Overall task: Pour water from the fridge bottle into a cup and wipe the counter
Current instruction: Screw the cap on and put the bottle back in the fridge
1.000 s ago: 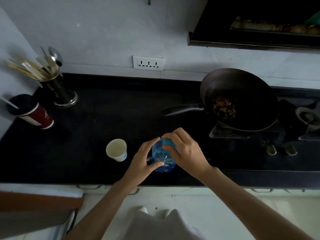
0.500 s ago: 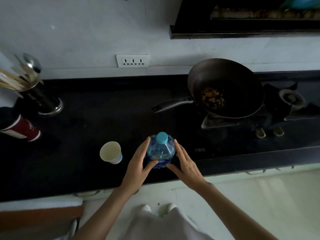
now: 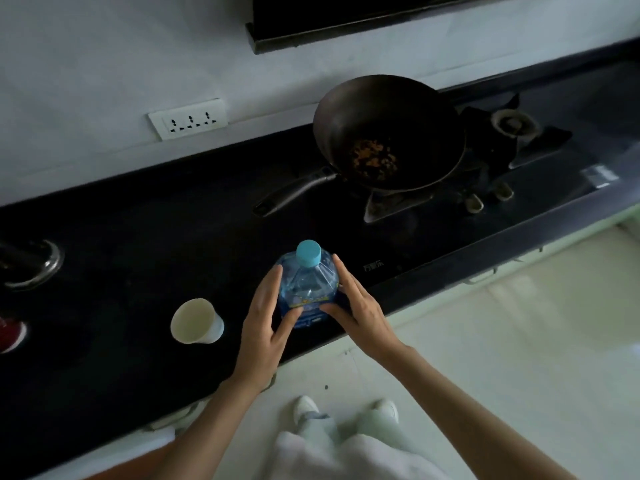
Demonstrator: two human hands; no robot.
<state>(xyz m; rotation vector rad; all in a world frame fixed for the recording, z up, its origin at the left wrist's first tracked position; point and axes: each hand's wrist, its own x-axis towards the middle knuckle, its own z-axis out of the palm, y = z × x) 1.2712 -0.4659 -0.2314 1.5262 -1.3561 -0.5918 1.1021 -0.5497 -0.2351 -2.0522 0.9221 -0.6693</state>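
Head view: both hands, left hand [image 3: 265,317] and right hand [image 3: 356,311], have fingers spread flat against the capped bottle [image 3: 306,289], steadying it upright on the bench [image 3: 138,258], likely before uncapping; cup [image 3: 195,320] waits just beside.

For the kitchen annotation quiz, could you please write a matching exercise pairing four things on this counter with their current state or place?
Things:
1. water bottle
2. paper cup
3. wok
4. wall socket

States or places:
A. on the stove, with browned bits of food inside
B. upright, blue cap on, between the left hand and the right hand
C. on the white wall above the counter
D. standing on the counter beside the left hand

Pairs: 1-B, 2-D, 3-A, 4-C
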